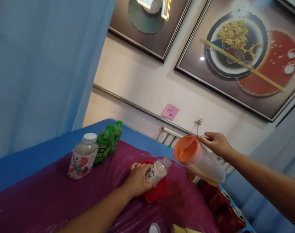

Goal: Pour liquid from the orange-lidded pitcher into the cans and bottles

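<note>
left hand (137,181) grasps small bottle (157,173) over red dish (157,193); bottle's long axis leans right, uncapped mouth just beside orange lid (186,149) of pitcher (205,165). right hand (216,144), farther from bottle, grips pitcher at its upper side, lid end tipped toward bottle mouth.

At least 4 bottles (103,149) and 3 cans (229,221) appear with 1 jug (200,159), 1 dish (154,195), 2 pictures (237,58) and 1 note (171,111).
</note>
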Available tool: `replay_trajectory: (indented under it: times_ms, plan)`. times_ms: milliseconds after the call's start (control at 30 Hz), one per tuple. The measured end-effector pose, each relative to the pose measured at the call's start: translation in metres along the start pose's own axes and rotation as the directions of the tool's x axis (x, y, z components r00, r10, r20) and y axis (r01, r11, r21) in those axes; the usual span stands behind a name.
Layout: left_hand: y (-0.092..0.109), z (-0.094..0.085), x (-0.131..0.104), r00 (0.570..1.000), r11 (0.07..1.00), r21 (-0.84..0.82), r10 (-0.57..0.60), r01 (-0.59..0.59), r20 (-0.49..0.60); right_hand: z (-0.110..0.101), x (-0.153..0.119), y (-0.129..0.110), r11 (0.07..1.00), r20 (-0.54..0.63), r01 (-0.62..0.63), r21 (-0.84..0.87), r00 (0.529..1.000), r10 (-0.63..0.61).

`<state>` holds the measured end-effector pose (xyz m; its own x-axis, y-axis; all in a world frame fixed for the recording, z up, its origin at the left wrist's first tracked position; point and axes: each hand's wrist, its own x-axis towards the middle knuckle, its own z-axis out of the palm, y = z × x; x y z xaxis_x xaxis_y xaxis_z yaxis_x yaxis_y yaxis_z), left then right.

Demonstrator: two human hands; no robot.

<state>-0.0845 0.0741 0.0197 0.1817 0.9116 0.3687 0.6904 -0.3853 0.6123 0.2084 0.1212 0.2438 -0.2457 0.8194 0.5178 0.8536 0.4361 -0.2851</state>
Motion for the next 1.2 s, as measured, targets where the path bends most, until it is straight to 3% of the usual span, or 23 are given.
replay_trajectory:
  times_ms: [1200]
  plan:
    - [0.0010, -0.0019, -0.0009, 1.000, 1.000, 0.008, 0.010, -0.010, 0.015, 0.0003, -0.0023, -0.0026, 1.000, 0.000, 0.007, 0.003, 1.000, -0.007]
